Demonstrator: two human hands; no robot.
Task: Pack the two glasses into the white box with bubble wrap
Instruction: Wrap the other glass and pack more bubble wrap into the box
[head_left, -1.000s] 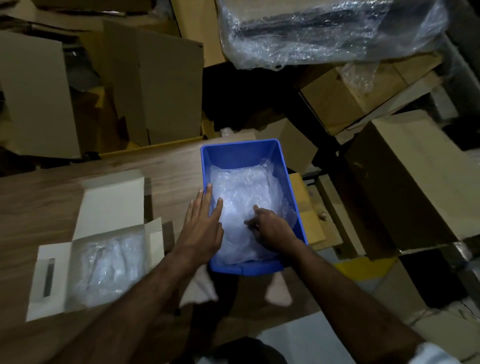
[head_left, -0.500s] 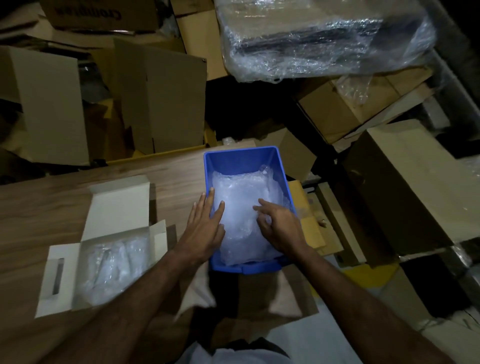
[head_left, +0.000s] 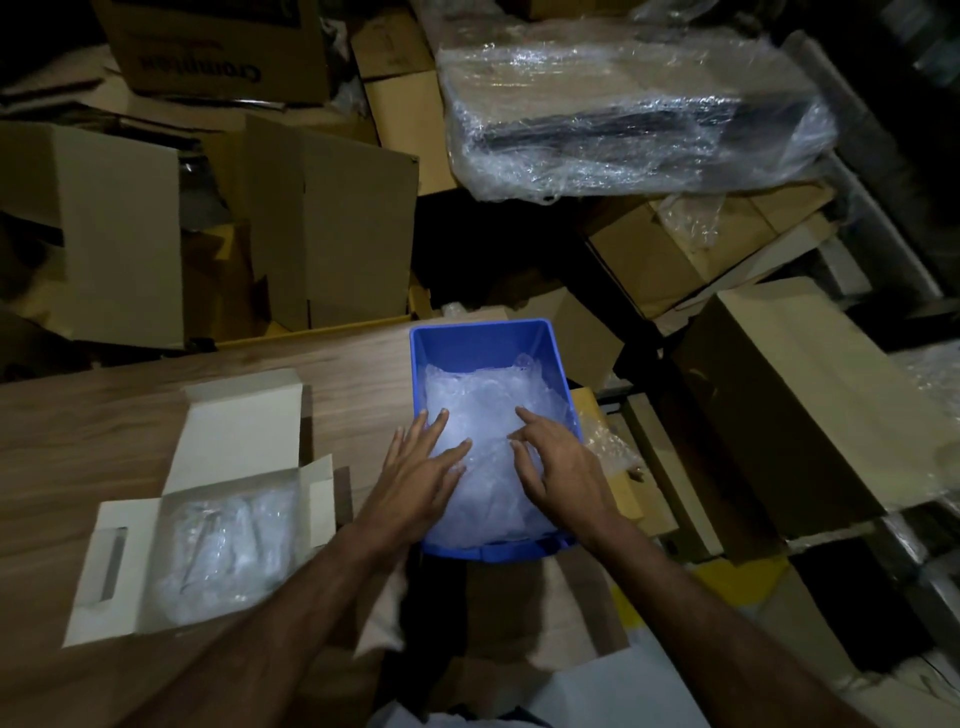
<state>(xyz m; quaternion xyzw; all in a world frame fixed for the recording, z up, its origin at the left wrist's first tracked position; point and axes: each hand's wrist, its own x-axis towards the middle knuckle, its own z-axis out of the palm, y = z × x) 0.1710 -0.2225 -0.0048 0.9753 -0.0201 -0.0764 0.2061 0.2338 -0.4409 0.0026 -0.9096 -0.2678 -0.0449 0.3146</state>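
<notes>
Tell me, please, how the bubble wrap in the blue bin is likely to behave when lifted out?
The bubble wrap lies crumpled in the blue bin, so it is probably floppy and would sag. It looks thin and clear, so likely very light. Its glossy surface may slip under the flat left hand and right hand.

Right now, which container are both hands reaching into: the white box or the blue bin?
The blue bin, right of the open white box. Left hand and right hand rest on its bubble wrap.
</notes>
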